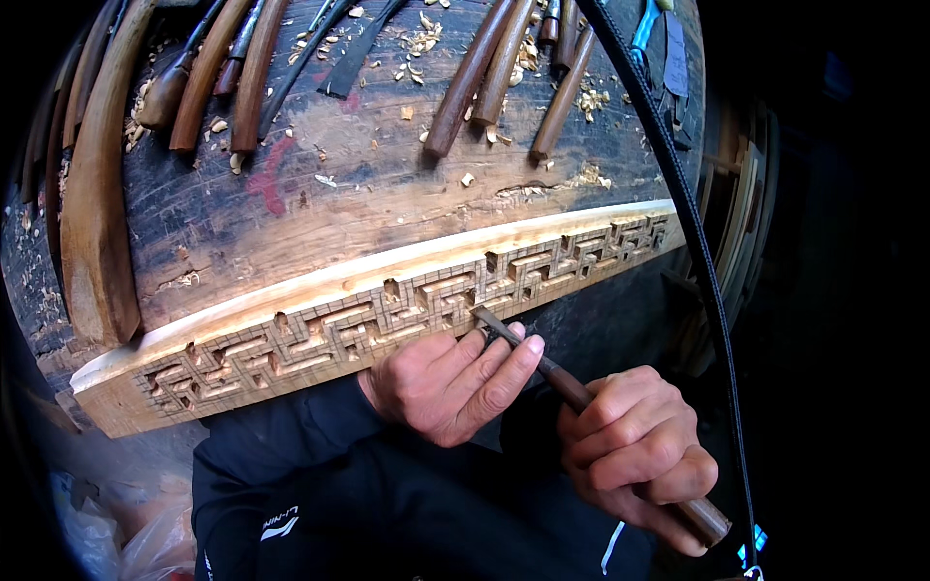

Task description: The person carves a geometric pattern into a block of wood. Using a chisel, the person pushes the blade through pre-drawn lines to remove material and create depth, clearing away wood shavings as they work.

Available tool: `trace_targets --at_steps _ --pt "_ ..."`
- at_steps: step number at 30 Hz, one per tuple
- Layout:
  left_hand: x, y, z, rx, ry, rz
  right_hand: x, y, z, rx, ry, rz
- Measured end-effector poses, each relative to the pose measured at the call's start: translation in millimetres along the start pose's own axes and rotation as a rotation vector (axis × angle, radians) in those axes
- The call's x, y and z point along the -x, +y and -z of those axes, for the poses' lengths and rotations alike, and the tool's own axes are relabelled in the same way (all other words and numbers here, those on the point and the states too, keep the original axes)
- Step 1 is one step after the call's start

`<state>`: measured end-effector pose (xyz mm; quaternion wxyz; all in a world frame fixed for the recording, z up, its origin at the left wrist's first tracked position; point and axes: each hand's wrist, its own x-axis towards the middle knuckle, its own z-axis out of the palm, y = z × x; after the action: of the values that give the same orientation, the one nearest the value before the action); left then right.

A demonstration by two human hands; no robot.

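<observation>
A long wooden board (pixel 320 274) lies across the near part of the workbench, its face cut with an interlocking key-like pattern over pencilled grid lines. My right hand (pixel 635 450) is wrapped round the wooden handle of a chisel (pixel 572 389). The blade slants up and to the left, and its tip meets the carved face near the board's middle. My left hand (pixel 455 382) rests against the board's lower edge, its fingers closed about the blade close to the tip. The thumb side of the left hand is partly hidden.
Several wooden-handled carving tools (pixel 470 77) lie along the far side of the workbench (pixel 368 184). A large wooden mallet-like tool (pixel 97 223) lies at the left, by the board's end. Wood shavings (pixel 421 39) are scattered about. A black braided cord (pixel 678 184) crosses the right side.
</observation>
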<state>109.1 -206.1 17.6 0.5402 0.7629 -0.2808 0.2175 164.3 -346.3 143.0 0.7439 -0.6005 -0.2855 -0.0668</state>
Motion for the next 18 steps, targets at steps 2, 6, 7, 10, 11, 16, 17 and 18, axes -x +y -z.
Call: trace_targets --at_steps 2,6,7,10,11,16,17,18 --pt "-2.1 0.2 0.2 0.013 0.022 0.003 -2.1 -0.7 -2.8 0.013 0.023 -0.004" --pt "-1.7 0.9 0.7 0.030 0.033 0.012 -5.6 0.6 -7.2 0.048 0.042 -0.029" --pt "-1.9 0.2 -0.4 0.012 0.060 0.007 -6.9 1.2 -8.1 0.059 0.034 -0.041" --pt "-2.3 -2.5 -3.6 -0.022 0.114 -0.003 -8.6 3.3 -10.2 0.093 0.003 -0.064" --pt "-1.6 -2.4 -3.3 -0.020 0.115 -0.002 -7.2 4.1 -11.8 0.103 -0.010 -0.065" --pt "-1.6 -2.2 -1.3 -0.003 0.077 0.001 3.3 9.2 -14.2 0.010 -0.026 -0.007" --pt "-2.5 -2.1 0.2 0.010 0.063 0.008 6.9 8.7 -10.4 -0.007 -0.045 -0.011" --pt "-3.6 -2.6 1.3 0.018 0.051 0.011 8.3 8.3 -6.6 -0.031 -0.082 -0.005"
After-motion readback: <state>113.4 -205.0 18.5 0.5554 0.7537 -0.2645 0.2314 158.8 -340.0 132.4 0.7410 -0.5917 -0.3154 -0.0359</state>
